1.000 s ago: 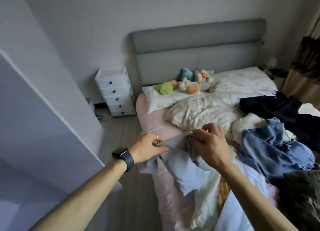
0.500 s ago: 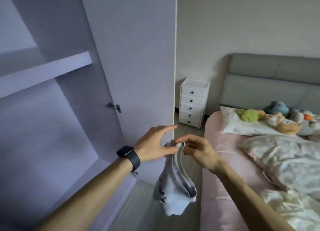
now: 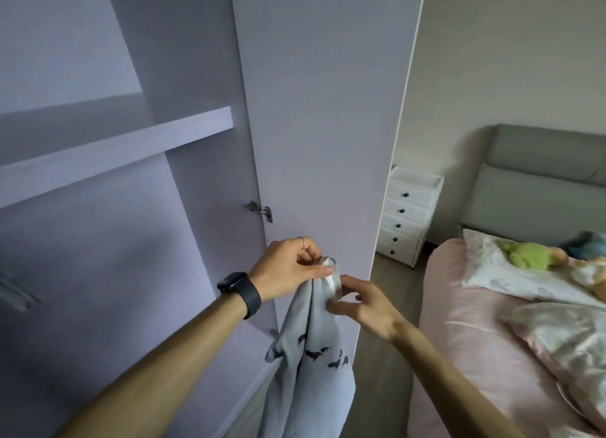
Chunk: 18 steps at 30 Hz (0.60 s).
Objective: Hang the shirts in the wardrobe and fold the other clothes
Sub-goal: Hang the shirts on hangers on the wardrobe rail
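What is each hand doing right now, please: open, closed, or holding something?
Left hand: closed, pinching the top of the pale grey garment.
Right hand: closed, pinching the same garment just below.

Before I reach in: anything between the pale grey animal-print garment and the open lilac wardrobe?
Nothing visible does. Left hand and right hand hold the grey garment before the wardrobe's open door; the shelved opening lies left, unobstructed.

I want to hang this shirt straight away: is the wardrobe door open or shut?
Open. The wardrobe door stands swung out, hinge exposed, inner shelf showing, behind the shirt in the left hand and right hand.
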{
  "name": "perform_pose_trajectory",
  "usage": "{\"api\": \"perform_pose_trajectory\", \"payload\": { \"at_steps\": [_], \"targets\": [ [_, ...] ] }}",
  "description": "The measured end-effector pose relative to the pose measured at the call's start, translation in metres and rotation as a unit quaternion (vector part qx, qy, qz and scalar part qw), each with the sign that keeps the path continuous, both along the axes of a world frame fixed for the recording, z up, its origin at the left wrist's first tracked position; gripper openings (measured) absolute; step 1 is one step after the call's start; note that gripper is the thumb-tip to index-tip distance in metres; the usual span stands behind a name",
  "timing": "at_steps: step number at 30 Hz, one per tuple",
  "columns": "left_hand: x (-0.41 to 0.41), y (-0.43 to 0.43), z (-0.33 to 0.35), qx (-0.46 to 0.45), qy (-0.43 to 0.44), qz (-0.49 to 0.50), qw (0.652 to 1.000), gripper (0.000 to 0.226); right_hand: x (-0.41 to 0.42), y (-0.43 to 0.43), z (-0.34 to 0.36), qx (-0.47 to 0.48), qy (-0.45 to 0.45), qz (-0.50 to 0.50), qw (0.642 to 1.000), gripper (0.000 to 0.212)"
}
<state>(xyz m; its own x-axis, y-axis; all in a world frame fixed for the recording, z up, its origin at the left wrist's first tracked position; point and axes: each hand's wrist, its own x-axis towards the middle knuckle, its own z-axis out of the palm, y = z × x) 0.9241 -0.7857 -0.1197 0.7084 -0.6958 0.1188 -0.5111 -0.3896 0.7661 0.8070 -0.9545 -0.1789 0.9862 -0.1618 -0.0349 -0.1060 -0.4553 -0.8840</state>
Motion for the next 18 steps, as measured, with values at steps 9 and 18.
{"api": "perform_pose_trajectory", "payload": {
  "at_steps": [9,18],
  "targets": [
    [0.049,0.078,0.021,-0.033,-0.011,0.175,0.984,0.026,0.093,-0.022,-0.012,-0.27,0.006,0.113,0.956,0.031],
    [0.035,0.167,-0.012,-0.116,-0.002,0.402,0.908,0.034,0.175,-0.009,-0.001,-0.2,-0.061,0.211,0.955,0.016]
  ]
}}
